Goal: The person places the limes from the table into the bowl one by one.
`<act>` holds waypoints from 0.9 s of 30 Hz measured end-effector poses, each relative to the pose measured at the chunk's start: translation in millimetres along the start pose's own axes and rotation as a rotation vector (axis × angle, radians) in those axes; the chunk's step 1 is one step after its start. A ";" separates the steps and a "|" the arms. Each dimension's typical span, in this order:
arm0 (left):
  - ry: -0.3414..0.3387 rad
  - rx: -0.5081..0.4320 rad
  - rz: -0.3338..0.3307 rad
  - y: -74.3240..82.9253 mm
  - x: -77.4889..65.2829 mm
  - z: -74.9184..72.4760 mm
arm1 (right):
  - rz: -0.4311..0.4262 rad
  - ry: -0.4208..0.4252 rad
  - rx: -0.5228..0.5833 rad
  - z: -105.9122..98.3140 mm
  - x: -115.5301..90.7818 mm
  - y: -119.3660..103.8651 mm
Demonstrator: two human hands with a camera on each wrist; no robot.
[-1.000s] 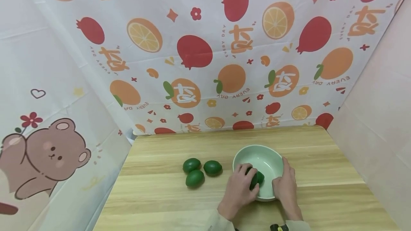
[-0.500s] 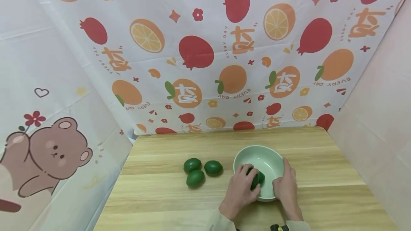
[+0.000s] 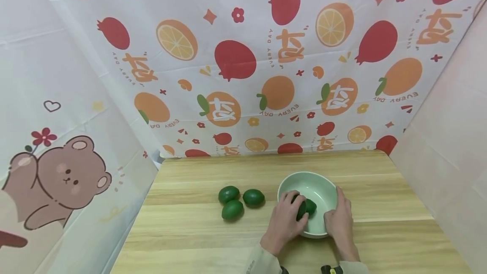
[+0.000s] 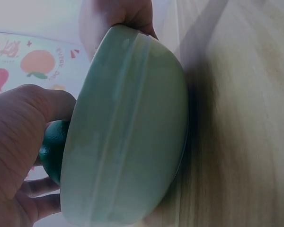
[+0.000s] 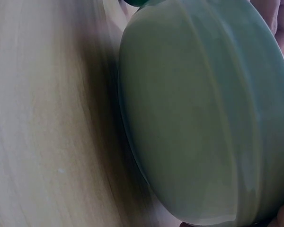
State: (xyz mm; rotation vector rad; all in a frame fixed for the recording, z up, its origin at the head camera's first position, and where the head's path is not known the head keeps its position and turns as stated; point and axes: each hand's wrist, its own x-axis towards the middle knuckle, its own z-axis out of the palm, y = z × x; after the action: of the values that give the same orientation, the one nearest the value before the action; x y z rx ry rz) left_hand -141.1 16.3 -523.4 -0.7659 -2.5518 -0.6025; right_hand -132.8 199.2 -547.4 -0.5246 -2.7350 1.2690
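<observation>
A pale green bowl (image 3: 318,191) stands on the wooden table. My left hand (image 3: 286,222) reaches over its left rim, fingers and thumb curled round a dark green lime (image 3: 302,211). In the left wrist view that lime (image 4: 54,147) shows between thumb and fingers, right at the bowl's rim. Another lime (image 3: 311,207) lies inside the bowl, just right of the held one. On the opposite side, my right hand (image 3: 340,219) grips the bowl's right rim, thumb inside and fingers along the outer wall. The bowl's outer wall (image 5: 180,109) fills most of the right wrist view.
Left of the bowl, three limes sit close together on the table: one at the back left (image 3: 229,194), one in front (image 3: 232,210) and one on the right (image 3: 253,198). A fruit-print sheet (image 3: 243,58) hangs behind the table's back edge.
The head view has shifted slightly. Both hands keep their places at the bowl, the left still with the lime; the three limes on the table have not moved.
</observation>
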 end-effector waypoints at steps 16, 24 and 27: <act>-0.103 0.007 -0.022 1.0 -0.1 10.1 | 0.002 0.010 0.021 1.7 -0.6 2.0; -0.148 0.008 -0.044 1.1 1.4 14.5 | -0.016 0.020 0.015 1.7 -1.4 3.4; -0.165 0.020 -0.047 1.1 2.5 15.7 | -0.024 0.020 0.014 1.4 -0.6 3.4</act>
State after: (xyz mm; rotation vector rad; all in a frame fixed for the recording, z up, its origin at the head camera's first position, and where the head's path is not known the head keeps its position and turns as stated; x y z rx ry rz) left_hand -146.3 26.1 -534.8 -0.7804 -2.7292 -0.5479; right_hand -131.6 200.0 -550.9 -0.4991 -2.7055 1.2697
